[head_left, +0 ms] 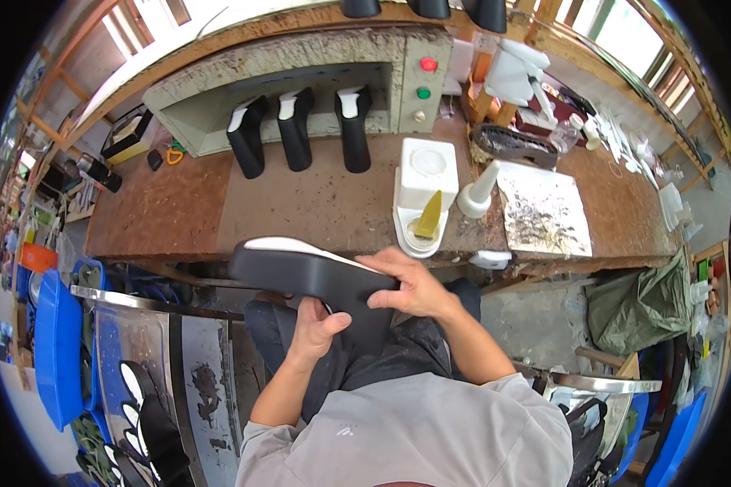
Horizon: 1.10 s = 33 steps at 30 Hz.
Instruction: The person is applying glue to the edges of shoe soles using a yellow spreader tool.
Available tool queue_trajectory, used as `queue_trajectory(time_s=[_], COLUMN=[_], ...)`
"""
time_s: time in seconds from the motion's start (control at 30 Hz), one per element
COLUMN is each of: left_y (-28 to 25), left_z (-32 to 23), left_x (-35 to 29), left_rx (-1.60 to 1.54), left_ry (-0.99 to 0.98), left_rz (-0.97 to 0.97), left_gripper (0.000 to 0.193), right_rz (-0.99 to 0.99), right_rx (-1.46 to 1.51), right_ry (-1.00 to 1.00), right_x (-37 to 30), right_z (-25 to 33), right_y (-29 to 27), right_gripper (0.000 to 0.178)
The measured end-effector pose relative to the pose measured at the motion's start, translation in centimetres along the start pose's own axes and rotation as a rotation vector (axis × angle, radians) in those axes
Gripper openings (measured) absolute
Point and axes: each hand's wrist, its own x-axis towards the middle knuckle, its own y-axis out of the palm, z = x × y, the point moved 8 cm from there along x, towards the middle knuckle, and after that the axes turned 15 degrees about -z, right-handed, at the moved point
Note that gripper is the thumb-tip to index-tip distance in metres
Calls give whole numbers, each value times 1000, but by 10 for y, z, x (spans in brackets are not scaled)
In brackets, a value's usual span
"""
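Over my lap, at the front edge of the workbench, I hold a black boot upper (304,274) on its side, with its white underside turned up and away from me. My left hand (315,331) grips it from below, its fingers partly hidden behind the boot and the thumb pointing right. On the other side, my right hand (412,286) closes on the boot, fingers along the white edge and thumb against the black shaft. Just beyond my right hand stands a white glue pot (427,172) with a yellow brush (430,216) in its front cup.
Three black boots (296,130) with white undersides lean in an open grey heater box (188,105). To the right are a white cone-tipped bottle (477,195), stained paper (548,213) and a dark sole (512,144). More boots (158,430) sit on a metal rack at lower left, near blue crates (57,349).
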Motion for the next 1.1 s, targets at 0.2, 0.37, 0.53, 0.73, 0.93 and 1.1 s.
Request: queue_trajectory(time_s=[0.2,0.37,0.53,0.73,0.93,1.1], left_y=[21,32,6,1,-11,-11], left_z=[-8,-3,20,36,51,64], left_x=[-4,17,26,23,23,26], left_rx=[1311,1216,781,749,401,671], left_ry=[745,708,334,484,660,718], left_rz=[-69,-132,-220,-215,-293,-173], left_gripper=[49,56,81,83,80,77], right_rz=[-679,-412,-354,-383,-197,-819], right_rx=[-408,-517,-612,-484,-554,508], right_ry=[282,243,237,-155,-173,804], right_x=[6,39,23,0,-16,-33], right_z=[-51,-69,-18,-17,-22,-102], right_y=[-130,-98,-103,-110,-94,-105], right_gripper=[41,38,26,28,28,23])
